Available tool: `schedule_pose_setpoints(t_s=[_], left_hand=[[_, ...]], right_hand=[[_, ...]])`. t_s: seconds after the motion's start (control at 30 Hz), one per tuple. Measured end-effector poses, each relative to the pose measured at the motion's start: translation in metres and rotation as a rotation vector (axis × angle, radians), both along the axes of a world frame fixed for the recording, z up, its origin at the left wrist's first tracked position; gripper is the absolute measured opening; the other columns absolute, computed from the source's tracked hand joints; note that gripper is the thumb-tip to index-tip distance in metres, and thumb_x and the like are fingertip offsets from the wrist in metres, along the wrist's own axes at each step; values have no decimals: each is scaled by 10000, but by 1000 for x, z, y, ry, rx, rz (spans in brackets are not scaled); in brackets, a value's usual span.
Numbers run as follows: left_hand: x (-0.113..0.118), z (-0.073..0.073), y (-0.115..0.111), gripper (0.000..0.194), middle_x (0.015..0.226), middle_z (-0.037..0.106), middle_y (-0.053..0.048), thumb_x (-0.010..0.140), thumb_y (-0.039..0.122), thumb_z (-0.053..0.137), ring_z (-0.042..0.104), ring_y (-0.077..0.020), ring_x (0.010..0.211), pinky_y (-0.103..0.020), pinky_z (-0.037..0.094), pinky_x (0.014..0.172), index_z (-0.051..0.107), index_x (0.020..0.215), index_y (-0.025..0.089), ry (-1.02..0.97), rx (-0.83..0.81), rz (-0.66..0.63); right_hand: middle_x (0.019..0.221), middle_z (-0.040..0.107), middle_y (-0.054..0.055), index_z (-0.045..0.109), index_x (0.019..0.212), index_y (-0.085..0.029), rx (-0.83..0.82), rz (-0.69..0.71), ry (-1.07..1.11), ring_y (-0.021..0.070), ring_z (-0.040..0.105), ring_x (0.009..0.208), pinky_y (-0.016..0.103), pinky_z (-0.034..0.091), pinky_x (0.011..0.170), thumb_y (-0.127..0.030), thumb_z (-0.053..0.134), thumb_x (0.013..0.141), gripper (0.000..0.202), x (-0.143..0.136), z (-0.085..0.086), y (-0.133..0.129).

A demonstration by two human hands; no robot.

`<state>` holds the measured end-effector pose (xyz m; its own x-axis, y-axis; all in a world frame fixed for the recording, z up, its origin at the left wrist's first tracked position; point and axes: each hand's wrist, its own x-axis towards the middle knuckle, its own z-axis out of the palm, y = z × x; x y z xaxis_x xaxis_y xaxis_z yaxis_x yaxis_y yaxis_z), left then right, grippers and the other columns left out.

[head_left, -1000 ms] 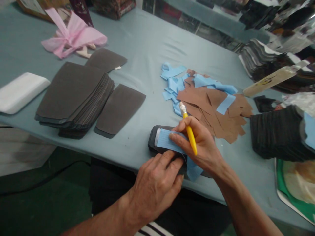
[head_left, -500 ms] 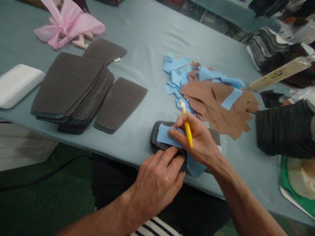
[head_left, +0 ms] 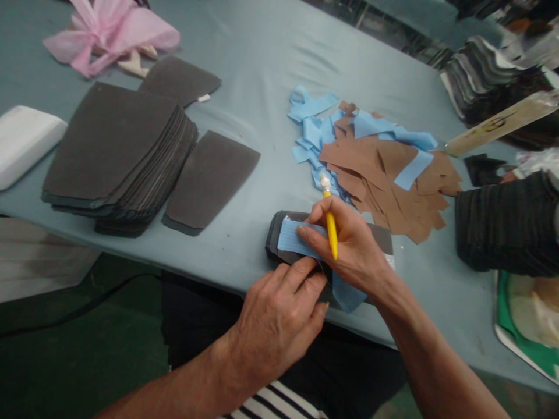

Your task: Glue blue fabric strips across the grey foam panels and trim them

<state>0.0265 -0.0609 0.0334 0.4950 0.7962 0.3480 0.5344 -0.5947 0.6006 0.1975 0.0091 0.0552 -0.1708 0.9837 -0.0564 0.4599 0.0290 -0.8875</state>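
At the table's front edge lies a small stack of dark pieces (head_left: pixel 274 240) with a blue ribbed strip (head_left: pixel 293 237) on top. My right hand (head_left: pixel 349 244) rests over the strip, thumb and fingertips pressed on it, and has a yellow pen-like tool (head_left: pixel 332 235) tucked between its fingers, white end pointing away. Just left of it, my left hand (head_left: pixel 283 305) has its fingers curled at the stack's near edge; what lies under its fingertips is hidden. Another part of blue strip (head_left: pixel 348 293) hangs down below my right wrist.
Blue scraps (head_left: pixel 317 137) and brown pieces (head_left: pixel 384 169) lie beyond my hands. A tall stack of dark panels (head_left: pixel 111 142), a single panel (head_left: pixel 212 183), a white block (head_left: pixel 28 139) and pink cloth (head_left: pixel 117 32) are leftward. Another dark stack (head_left: pixel 506 224) stands right.
Both hands have stayed nearly in place on the strip and stack. The view has shifted slightly, so the items at the left sit a little further left and higher.
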Motion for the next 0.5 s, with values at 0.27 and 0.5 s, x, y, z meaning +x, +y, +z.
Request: schedule_pose_setpoints(t_s=[0.27,0.5], left_hand=[[0,-2,0,233,1269,769,-121,1003,195,590,753,-269,981,-425,676,822,674,1217,156,-1,12,-2],[-1,-2,0,247,1270,770,-121,1003,182,587,745,-267,971,-429,673,825,680,1230,150,-15,3,-6]], right_hand=[[782,498,-52,510,952,-267,52,22,-49,143,429,655,324,359,621,-270,693,917,186,1,0,-1],[812,540,-45,518,948,-259,41,-6,-23,141,469,680,322,390,648,-265,699,909,185,-1,1,-2]])
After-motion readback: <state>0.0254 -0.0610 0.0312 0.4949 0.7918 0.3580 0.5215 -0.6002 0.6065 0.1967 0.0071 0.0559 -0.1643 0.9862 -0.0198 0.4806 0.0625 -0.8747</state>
